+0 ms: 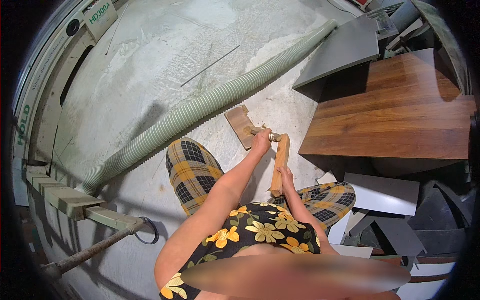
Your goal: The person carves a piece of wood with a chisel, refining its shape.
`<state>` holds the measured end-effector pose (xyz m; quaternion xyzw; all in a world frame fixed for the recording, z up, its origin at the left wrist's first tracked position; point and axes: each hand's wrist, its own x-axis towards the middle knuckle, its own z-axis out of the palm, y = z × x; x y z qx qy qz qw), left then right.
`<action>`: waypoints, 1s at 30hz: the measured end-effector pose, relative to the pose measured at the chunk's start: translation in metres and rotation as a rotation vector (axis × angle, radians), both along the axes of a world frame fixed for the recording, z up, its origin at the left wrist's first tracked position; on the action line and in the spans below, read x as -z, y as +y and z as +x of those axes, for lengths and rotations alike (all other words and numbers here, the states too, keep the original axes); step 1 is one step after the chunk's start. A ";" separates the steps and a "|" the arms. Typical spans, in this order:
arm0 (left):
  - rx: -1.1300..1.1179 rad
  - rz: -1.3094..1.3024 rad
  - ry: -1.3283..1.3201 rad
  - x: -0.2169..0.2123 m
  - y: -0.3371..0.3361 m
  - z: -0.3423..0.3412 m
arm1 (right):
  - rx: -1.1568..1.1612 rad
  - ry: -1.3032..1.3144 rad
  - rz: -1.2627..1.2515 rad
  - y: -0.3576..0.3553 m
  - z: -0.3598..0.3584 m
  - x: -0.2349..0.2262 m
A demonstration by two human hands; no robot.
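Green corrugated hose (200,107) runs diagonally across the concrete floor (150,60), upper right to lower left. Brown wood panel (395,115) sits to the right, grey offcuts (382,192) below it.

Wooden stick (280,165) stands between the knees, in front of the body, long axis near vertical in the picture, top tilted slightly away from the person. Flat wood block (238,125) lies on the floor just beyond and left of the stick's top.

Right hand (286,179) is wrapped around the stick low down, fingers closed on it. Left hand (261,141) is closed around a small metal-tipped tool (272,135) at the stick's top end; tool touches or nearly touches the stick, can't tell which. Left hand is nearer the top, right hand nearer the base.
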<state>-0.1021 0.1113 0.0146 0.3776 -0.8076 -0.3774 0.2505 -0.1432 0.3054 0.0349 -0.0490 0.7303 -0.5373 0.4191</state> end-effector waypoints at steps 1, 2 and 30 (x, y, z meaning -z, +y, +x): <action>0.003 0.011 -0.015 0.001 0.000 0.000 | 0.000 0.004 0.012 0.000 0.001 -0.001; 0.006 0.022 -0.030 0.002 -0.001 0.000 | 0.001 0.007 0.024 -0.001 0.002 -0.002; -0.013 -0.010 0.056 -0.004 0.002 0.000 | 0.012 0.008 -0.015 0.000 0.002 0.001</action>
